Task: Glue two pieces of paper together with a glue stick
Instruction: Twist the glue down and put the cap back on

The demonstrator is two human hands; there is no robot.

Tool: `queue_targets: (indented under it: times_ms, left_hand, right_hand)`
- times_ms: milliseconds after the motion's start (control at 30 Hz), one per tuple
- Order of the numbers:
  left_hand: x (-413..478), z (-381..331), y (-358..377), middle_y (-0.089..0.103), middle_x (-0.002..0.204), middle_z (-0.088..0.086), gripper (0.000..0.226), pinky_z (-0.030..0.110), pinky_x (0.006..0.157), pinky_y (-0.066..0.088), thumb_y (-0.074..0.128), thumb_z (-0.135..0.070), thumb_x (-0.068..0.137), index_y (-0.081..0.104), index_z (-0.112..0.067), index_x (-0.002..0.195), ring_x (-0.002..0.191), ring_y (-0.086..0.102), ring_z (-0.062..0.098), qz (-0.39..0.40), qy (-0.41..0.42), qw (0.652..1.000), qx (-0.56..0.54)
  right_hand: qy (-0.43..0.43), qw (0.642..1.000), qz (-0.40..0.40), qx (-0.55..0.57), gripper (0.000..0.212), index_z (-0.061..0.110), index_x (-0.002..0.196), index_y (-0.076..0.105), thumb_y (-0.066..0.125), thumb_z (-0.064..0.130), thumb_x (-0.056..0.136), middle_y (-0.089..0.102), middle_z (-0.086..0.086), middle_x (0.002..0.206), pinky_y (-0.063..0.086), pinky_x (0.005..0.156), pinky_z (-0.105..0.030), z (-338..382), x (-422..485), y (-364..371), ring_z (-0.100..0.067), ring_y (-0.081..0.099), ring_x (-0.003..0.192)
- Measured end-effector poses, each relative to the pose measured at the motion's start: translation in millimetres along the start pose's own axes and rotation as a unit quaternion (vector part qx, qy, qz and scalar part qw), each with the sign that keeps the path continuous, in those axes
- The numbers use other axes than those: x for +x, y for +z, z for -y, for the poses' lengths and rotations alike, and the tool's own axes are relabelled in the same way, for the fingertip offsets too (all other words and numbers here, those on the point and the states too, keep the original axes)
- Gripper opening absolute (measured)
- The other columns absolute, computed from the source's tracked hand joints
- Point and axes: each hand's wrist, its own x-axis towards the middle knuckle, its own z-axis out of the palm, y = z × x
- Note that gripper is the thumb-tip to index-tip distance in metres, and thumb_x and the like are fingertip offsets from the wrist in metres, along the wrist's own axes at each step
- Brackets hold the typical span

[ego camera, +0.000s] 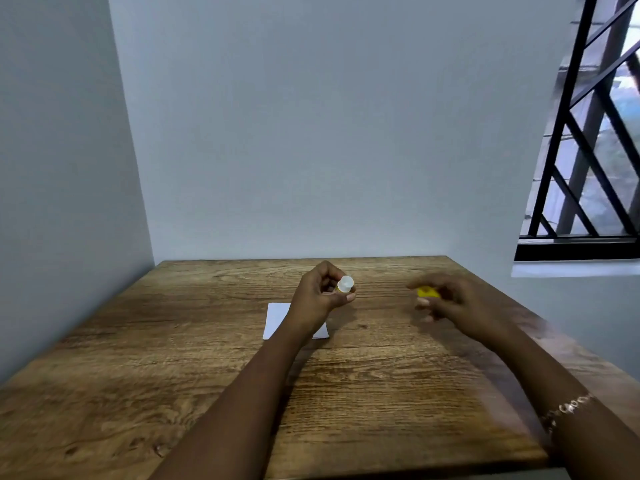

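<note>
Gripping the uncapped glue stick (pixel 345 285) above mid-table, the left hand (pixel 320 294) pinches its barrel; the blurred right hand (pixel 446 299) pinches the yellow cap (pixel 428 292) nearer the right edge. White paper (pixel 277 318) lies mid-table — gluing and joining seemingly remain.

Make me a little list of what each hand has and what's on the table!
left hand: holds the glue stick, cap off, white tip showing
right hand: holds the yellow cap, blurred
paper: white, flat on the table, partly hidden behind the left hand
table: brown wood
glue on paper: cannot tell
</note>
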Motion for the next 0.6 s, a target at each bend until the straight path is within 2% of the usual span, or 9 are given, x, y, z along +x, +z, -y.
queue_targets:
  times_ms: [67, 133, 200, 267, 333, 400, 500, 600]
  left_hand:
    - [1, 2, -1, 0.059, 0.082, 0.007, 0.029, 0.019, 0.065, 0.042, 0.068, 0.008, 0.074, 0.052, -0.015, 0.074, 0.071, 0.053, 0.003, -0.01, 0.006, 1.0, 0.021]
    - [3, 4, -2, 0.059, 0.079, 0.002, 0.03, 0.014, 0.066, 0.042, 0.069, 0.007, 0.073, 0.053, -0.019, 0.072, 0.067, 0.052, -0.004, -0.02, 0.013, 0.999, 0.048]
    - [5, 7, -4, 0.059, 0.076, -0.003, 0.029, 0.017, 0.067, 0.041, 0.072, 0.001, 0.072, 0.054, -0.022, 0.072, 0.066, 0.052, -0.005, -0.025, 0.022, 0.996, 0.078]
    - [5, 9, -4, 0.059, 0.074, -0.007, 0.026, 0.018, 0.065, 0.04, 0.073, -0.007, 0.068, 0.054, -0.025, 0.072, 0.064, 0.052, -0.007, -0.023, 0.026, 0.995, 0.094]
    - [7, 12, -3, 0.058, 0.074, -0.01, 0.03, 0.018, 0.064, 0.041, 0.072, -0.003, 0.07, 0.054, -0.027, 0.072, 0.065, 0.053, -0.007, -0.019, 0.023, 0.994, 0.104]
    - [8, 13, -3, 0.058, 0.076, -0.01, 0.033, 0.015, 0.064, 0.041, 0.069, 0.003, 0.074, 0.054, -0.027, 0.074, 0.066, 0.054, -0.007, -0.015, 0.021, 0.992, 0.123]
    - [9, 14, -3, 0.059, 0.078, -0.011, 0.025, 0.006, 0.062, 0.041, 0.069, 0.001, 0.076, 0.057, -0.02, 0.08, 0.068, 0.055, -0.01, -0.001, 0.023, 0.99, 0.138]
    - [9, 14, -3, 0.059, 0.079, -0.011, 0.02, 0.005, 0.062, 0.04, 0.068, 0.0, 0.077, 0.058, -0.015, 0.085, 0.072, 0.055, -0.002, 0.012, 0.026, 0.99, 0.14]
  right_hand:
    - [-0.042, 0.998, 0.006, -0.044, 0.03, 0.019, 0.102, 0.063, 0.067, 0.004, 0.078, 0.058, -0.006, 0.089, 0.056, 0.059, -0.026, 14, 15, 12, -0.023, 0.065, 0.065]
    - [-0.085, 0.995, -0.003, -0.057, 0.026, 0.015, 0.092, 0.062, 0.071, 0.001, 0.072, 0.059, -0.007, 0.078, 0.051, 0.053, -0.018, 29, 27, 24, -0.011, 0.058, 0.056]
    - [-0.124, 0.99, -0.01, -0.065, 0.021, 0.012, 0.088, 0.064, 0.071, 0.0, 0.072, 0.063, -0.004, 0.078, 0.05, 0.059, -0.016, 36, 36, 37, -0.006, 0.058, 0.062]
    - [-0.147, 0.986, -0.029, -0.074, 0.023, 0.01, 0.094, 0.067, 0.068, -0.001, 0.074, 0.064, 0.006, 0.083, 0.046, 0.068, -0.01, 31, 39, 48, 0.002, 0.06, 0.074]
    - [-0.162, 0.983, -0.055, -0.073, 0.026, 0.008, 0.096, 0.068, 0.066, -0.004, 0.074, 0.063, 0.011, 0.085, 0.042, 0.069, -0.004, 20, 38, 57, 0.012, 0.057, 0.081]
    - [-0.178, 0.979, -0.06, -0.083, 0.026, 0.009, 0.095, 0.068, 0.066, -0.005, 0.073, 0.064, 0.009, 0.085, 0.041, 0.069, -0.005, 10, 35, 62, 0.013, 0.055, 0.083]
    - [-0.19, 0.977, -0.062, -0.067, 0.025, 0.01, 0.094, 0.068, 0.066, -0.003, 0.073, 0.064, 0.012, 0.085, 0.042, 0.07, -0.005, 6, 35, 61, 0.01, 0.057, 0.083]
    - [-0.198, 0.977, -0.052, -0.051, 0.023, 0.01, 0.095, 0.068, 0.066, -0.001, 0.074, 0.064, 0.012, 0.086, 0.042, 0.069, -0.005, 7, 33, 61, 0.008, 0.058, 0.084]
